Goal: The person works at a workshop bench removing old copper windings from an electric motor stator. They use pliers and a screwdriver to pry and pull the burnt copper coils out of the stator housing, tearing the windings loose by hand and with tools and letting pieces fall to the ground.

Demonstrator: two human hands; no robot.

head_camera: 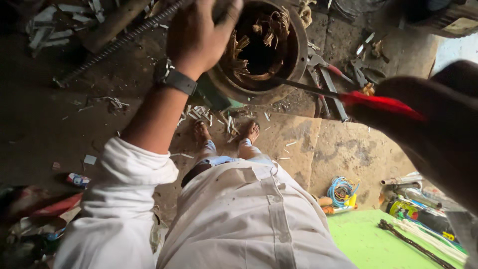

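Left hand (199,32) grips the rim of the motor housing (294,50) while the right hand (438,124), blurred, clutches a red-handled screwdriver (348,97) poking inside.

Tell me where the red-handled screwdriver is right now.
In the head view the red-handled screwdriver is at right, gripped by the right hand, its shaft reaching left into the round motor housing.

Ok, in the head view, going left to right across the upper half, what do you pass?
Threaded rod → left hand with wristwatch, on the rim of the round motor housing → copper windings inside it → red-handled screwdriver → right hand, blurred, close to the camera.
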